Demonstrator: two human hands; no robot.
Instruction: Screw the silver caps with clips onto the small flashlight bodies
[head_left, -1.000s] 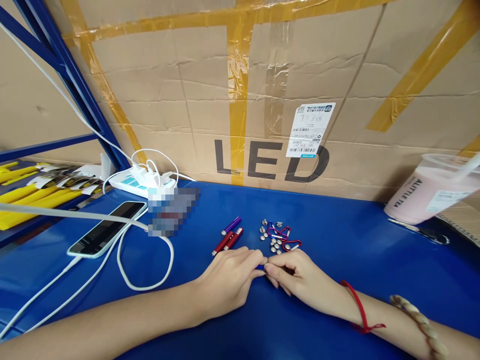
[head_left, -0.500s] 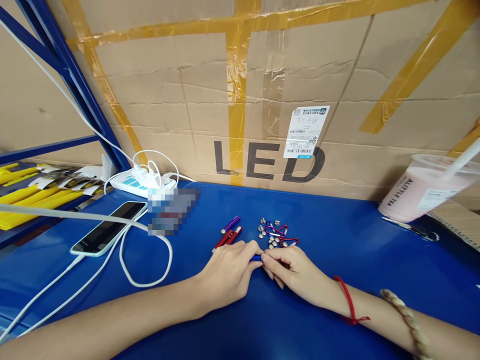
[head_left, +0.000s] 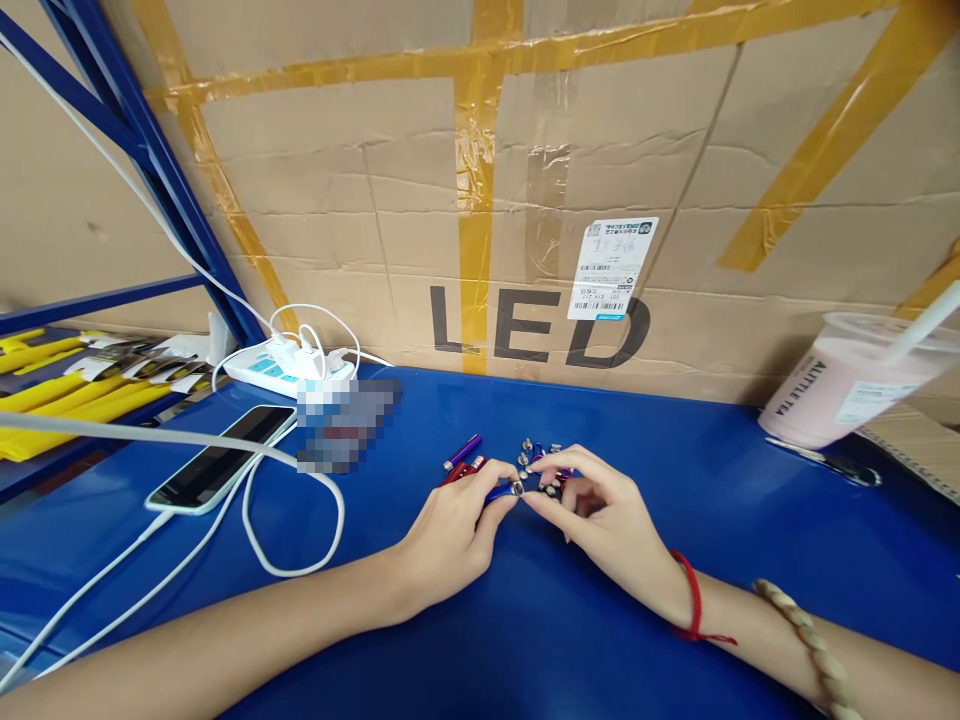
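My left hand (head_left: 457,525) is closed around a slim blue metal tube (head_left: 499,492), which looks like a mini flashlight body. Its silver end faces right, out past my thumb and index finger. Close to that end is my right hand (head_left: 600,505), with thumb and index finger apart and nothing visible between them. Beyond the hands lie small silver caps (head_left: 526,446) and carabiner clips, partly covered by my right fingers. Near my left knuckles are a purple tube (head_left: 463,453) and red tubes (head_left: 472,467), the red ones partly hidden.
A phone (head_left: 223,458) with a white cable (head_left: 330,540) lies on the blue tabletop (head_left: 480,650) at left, near a power strip (head_left: 259,368). A tilted drink cup (head_left: 817,390) and keys (head_left: 855,470) are at right. A large taped carton (head_left: 375,200) stands behind.
My right fingers have come off the blue tube's end and spread apart, rising slightly over the small parts. The tube's silver end now shows; my left hand still grips it.
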